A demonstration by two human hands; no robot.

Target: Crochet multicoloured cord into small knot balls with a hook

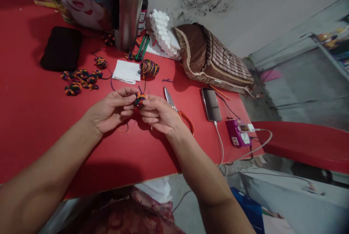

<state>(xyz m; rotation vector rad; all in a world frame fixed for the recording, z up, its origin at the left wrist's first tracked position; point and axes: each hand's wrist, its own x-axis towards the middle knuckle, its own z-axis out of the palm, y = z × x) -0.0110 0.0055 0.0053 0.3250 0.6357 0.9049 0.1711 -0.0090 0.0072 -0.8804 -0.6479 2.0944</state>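
Both my hands meet over the red table (pixel 32 110) and pinch a small multicoloured yarn pom-pom (pixel 140 100) between their fingertips. My left hand (pixel 113 109) grips it from the left, fingers curled. My right hand (pixel 159 115) grips it from the right, fingers closed. Thin yarn strands hang from the pom-pom down to the table. Scissors (pixel 174 107) with orange handles lie just behind my right hand. A ball of the same yarn (pixel 149 68) rests further back, and several finished yarn pieces (pixel 79 80) lie at the left.
A black pouch (pixel 61 48), a folded white paper (pixel 126 71), a steel flask (pixel 128 8), white foam pieces (pixel 163 32) and a brown bag (pixel 215 59) stand at the back. A phone (pixel 211 104) is cabled to a purple power strip (pixel 238 133) near the table's right edge.
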